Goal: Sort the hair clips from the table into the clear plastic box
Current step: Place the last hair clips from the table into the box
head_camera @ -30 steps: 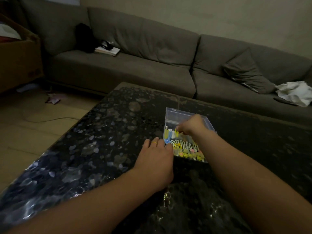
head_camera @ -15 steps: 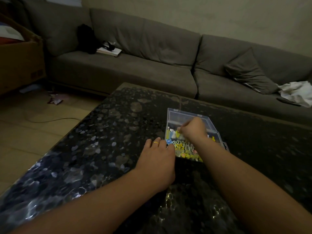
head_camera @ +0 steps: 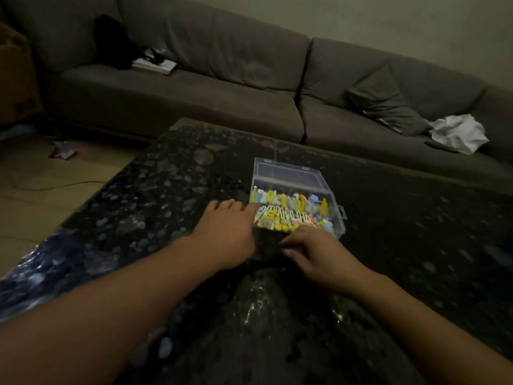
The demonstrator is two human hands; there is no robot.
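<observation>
With lid laid back, box [head_camera: 298, 207] on dark table [head_camera: 138, 218], packed with coloured clips [head_camera: 288, 215]. Left hand [head_camera: 226, 232] flat beside its near-left corner, fingers straight. Right hand [head_camera: 316, 255] just before front edge, fingers loosely bent, holding nothing visible.

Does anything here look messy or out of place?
On the table, no: the clips sit inside the open clear box. Behind, a crumpled white cloth lies on the sofa.

Dark speckled glossy stone table [head_camera: 144, 218]

An open clear plastic box [head_camera: 291, 173] packed with small pastel hair clips [head_camera: 288, 209] sits on it; both hands rest on the top just before the box.
</observation>
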